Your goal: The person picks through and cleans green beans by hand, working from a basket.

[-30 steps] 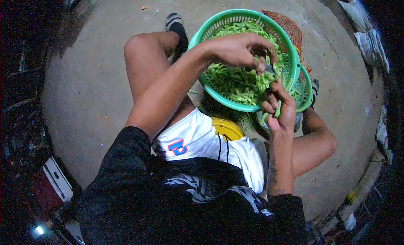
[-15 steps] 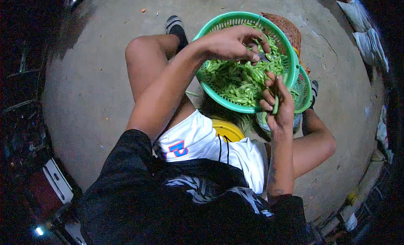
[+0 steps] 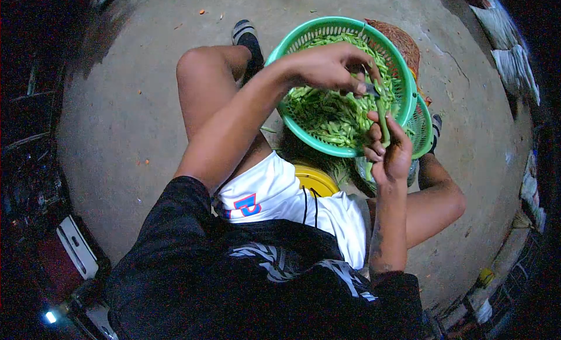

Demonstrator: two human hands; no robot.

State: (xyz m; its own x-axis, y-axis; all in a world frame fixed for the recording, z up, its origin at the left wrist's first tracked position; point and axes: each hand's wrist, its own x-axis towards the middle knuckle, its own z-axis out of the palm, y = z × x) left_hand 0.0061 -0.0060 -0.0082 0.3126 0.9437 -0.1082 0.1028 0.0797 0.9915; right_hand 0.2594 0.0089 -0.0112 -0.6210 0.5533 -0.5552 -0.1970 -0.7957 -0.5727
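My left hand [image 3: 342, 68] reaches across over a green plastic basket [image 3: 307, 144], closed on a small knife [image 3: 371, 90] with a dark blade. Below it, my right hand [image 3: 390, 148] grips a long green bean [image 3: 383, 119], its upper end pointing toward the blade. Knife and bean meet or nearly meet; exact contact cannot be made out. Cut green bean pieces [image 3: 333, 115] fill much of the basket. My right fingers curl round the bean near the basket's near right rim.
A second green basket [image 3: 425, 128] sits partly beneath the first. Behind them stands a reddish mesh sack [image 3: 397, 42]. A yellow round container [image 3: 315, 179] is between my legs, beside a clear plastic bag [image 3: 413, 171]. Grey concrete floor [image 3: 140, 106] surrounds me.
The bean now stands longer above my right hand, more upright, with its tip up at the knife. My left hand has shifted slightly right and down.
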